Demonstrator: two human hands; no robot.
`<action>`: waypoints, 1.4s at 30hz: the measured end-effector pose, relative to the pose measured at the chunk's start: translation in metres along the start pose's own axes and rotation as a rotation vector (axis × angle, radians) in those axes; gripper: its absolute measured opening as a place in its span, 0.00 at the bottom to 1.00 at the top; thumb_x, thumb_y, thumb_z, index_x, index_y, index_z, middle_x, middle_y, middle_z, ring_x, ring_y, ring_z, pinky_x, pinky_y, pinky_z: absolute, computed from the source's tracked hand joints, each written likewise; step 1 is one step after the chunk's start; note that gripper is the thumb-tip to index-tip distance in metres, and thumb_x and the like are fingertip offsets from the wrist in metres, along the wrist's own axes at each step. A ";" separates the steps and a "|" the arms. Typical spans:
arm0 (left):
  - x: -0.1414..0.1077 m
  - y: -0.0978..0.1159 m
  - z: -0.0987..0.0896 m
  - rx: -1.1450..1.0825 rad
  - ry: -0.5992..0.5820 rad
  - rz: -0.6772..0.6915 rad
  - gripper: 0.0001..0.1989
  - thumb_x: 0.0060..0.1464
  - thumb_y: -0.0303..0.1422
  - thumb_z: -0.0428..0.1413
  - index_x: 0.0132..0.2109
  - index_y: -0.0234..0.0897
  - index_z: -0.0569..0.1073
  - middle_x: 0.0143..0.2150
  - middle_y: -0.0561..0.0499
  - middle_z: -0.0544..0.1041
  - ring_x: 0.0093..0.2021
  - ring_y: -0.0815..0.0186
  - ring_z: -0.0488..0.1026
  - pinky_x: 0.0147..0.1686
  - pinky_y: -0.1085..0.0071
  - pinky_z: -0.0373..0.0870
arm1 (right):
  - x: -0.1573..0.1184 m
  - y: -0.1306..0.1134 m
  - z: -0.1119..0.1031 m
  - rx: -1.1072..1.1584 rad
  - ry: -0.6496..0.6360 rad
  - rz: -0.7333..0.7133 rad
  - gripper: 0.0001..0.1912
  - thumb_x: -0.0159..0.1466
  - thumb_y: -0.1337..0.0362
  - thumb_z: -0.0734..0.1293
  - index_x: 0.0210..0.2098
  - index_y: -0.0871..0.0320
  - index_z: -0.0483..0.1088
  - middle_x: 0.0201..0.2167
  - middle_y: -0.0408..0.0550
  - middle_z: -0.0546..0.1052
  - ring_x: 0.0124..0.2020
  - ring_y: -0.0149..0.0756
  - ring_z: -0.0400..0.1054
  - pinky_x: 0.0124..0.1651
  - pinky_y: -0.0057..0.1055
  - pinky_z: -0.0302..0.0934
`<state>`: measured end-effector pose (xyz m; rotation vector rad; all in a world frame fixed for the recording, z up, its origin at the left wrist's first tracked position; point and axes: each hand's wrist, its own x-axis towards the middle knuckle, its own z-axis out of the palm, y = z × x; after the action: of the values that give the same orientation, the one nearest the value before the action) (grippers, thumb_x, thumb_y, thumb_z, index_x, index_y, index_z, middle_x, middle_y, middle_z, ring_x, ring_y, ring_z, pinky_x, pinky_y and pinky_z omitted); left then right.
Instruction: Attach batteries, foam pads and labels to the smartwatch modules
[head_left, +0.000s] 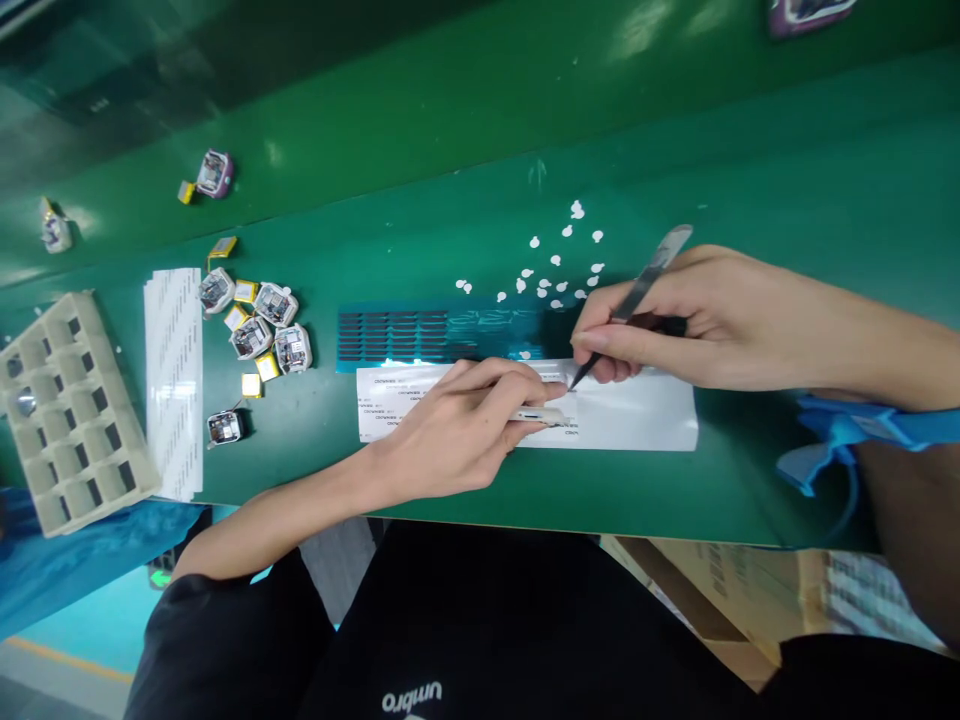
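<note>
A white printed sheet (637,410) lies on the green table near its front edge. My left hand (472,425) rests over the sheet, its fingers wrapped round a small white device (538,415), with the index fingertip beside the tweezer tips. Pinched in my right hand (675,325) are dark tweezers (649,275), pointing down at the sheet. Behind the sheet lies a blue strip (394,337) with rows of dark narrow pieces; its right part is partly hidden by my right hand. Several small white round stickers (555,260) are scattered behind it.
Several opened device housings (292,348) with yellow batteries (251,385) lie to the left. Beyond them are a stack of printed strips (174,380) and a beige compartment tray (75,415). A blue wrist strap (847,430) is near my right forearm. More housings (215,173) are at the back.
</note>
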<state>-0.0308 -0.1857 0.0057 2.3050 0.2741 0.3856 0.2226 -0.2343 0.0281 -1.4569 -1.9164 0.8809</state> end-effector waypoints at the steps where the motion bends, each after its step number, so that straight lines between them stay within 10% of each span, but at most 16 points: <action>1: 0.000 0.000 0.000 -0.002 0.016 0.013 0.10 0.73 0.30 0.49 0.57 0.36 0.69 0.56 0.41 0.83 0.61 0.56 0.79 0.51 0.61 0.76 | 0.001 -0.001 -0.004 0.093 -0.107 -0.043 0.30 0.75 0.43 0.61 0.23 0.52 0.75 0.27 0.39 0.81 0.24 0.23 0.73 0.24 0.21 0.66; 3: -0.001 0.000 -0.002 -0.066 0.071 0.042 0.09 0.71 0.29 0.52 0.55 0.35 0.71 0.53 0.42 0.85 0.54 0.60 0.83 0.46 0.66 0.78 | 0.002 -0.006 -0.011 0.228 -0.101 -0.058 0.24 0.76 0.50 0.63 0.27 0.53 0.76 0.26 0.39 0.80 0.25 0.24 0.74 0.24 0.21 0.67; 7: -0.003 0.007 -0.010 -0.322 0.220 -0.012 0.09 0.67 0.28 0.60 0.52 0.37 0.76 0.45 0.48 0.87 0.27 0.74 0.78 0.26 0.77 0.73 | -0.005 -0.024 -0.008 0.256 0.334 0.002 0.17 0.75 0.58 0.66 0.30 0.54 0.76 0.24 0.39 0.78 0.24 0.26 0.75 0.26 0.24 0.70; 11: 0.000 0.015 -0.019 -0.623 0.221 -0.249 0.07 0.66 0.32 0.61 0.50 0.35 0.78 0.47 0.44 0.85 0.27 0.73 0.81 0.25 0.78 0.77 | -0.014 -0.039 0.010 0.241 0.504 -0.053 0.17 0.76 0.60 0.64 0.31 0.54 0.76 0.29 0.41 0.79 0.27 0.28 0.77 0.27 0.26 0.73; 18: 0.001 0.022 -0.019 -0.950 0.050 -0.388 0.17 0.62 0.26 0.63 0.57 0.33 0.75 0.46 0.44 0.86 0.41 0.62 0.88 0.41 0.72 0.88 | -0.016 -0.050 0.025 0.191 0.378 -0.018 0.13 0.75 0.67 0.64 0.35 0.53 0.76 0.27 0.37 0.80 0.25 0.26 0.77 0.27 0.21 0.71; 42: 0.001 0.018 -0.015 -0.889 0.021 -0.422 0.20 0.62 0.27 0.62 0.60 0.27 0.74 0.43 0.41 0.86 0.41 0.57 0.88 0.39 0.73 0.88 | -0.006 -0.044 0.031 0.212 0.337 -0.082 0.10 0.74 0.68 0.64 0.36 0.54 0.74 0.25 0.38 0.80 0.23 0.26 0.76 0.26 0.19 0.71</action>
<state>-0.0339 -0.1875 0.0289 1.3303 0.4741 0.2413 0.1742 -0.2537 0.0425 -1.2975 -1.5725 0.7231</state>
